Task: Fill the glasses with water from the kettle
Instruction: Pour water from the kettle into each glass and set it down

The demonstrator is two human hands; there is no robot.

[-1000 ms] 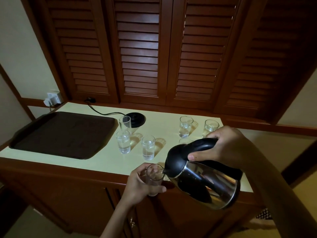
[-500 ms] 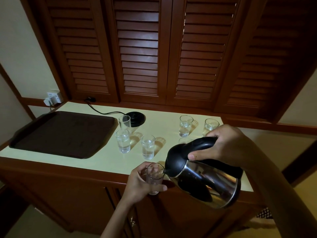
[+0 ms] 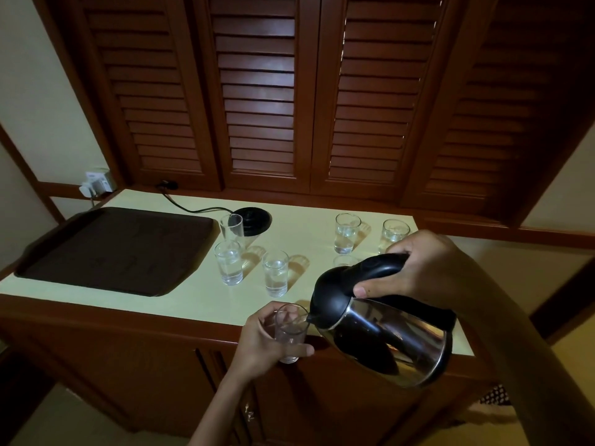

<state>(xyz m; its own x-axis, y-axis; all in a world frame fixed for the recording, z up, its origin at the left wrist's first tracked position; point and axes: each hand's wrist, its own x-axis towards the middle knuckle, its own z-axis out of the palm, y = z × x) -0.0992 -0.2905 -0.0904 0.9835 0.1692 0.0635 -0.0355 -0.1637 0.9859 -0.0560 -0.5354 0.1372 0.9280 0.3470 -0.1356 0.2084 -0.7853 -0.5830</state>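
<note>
My right hand [image 3: 415,272] grips the black handle of a steel kettle [image 3: 386,336], tilted with its spout at the rim of a small clear glass [image 3: 289,329]. My left hand [image 3: 262,341] holds that glass in front of the counter's near edge. Several more glasses stand on the pale counter [image 3: 199,300]: two with water at centre [image 3: 229,263] [image 3: 275,273], an empty-looking one behind them [image 3: 232,227], two with water at the back right [image 3: 346,233] [image 3: 393,233]. Another glass rim [image 3: 345,261] peeks out behind the kettle lid.
A dark brown tray [image 3: 116,249] lies on the counter's left. The black kettle base [image 3: 252,220] sits behind the glasses, its cord running to the back wall. Wooden louvred doors rise behind the counter. A white plug adapter [image 3: 95,185] is at the far left.
The kettle has tipped slightly further down, its spout now at the glass rim. Both hands stay in nearly the same place.
</note>
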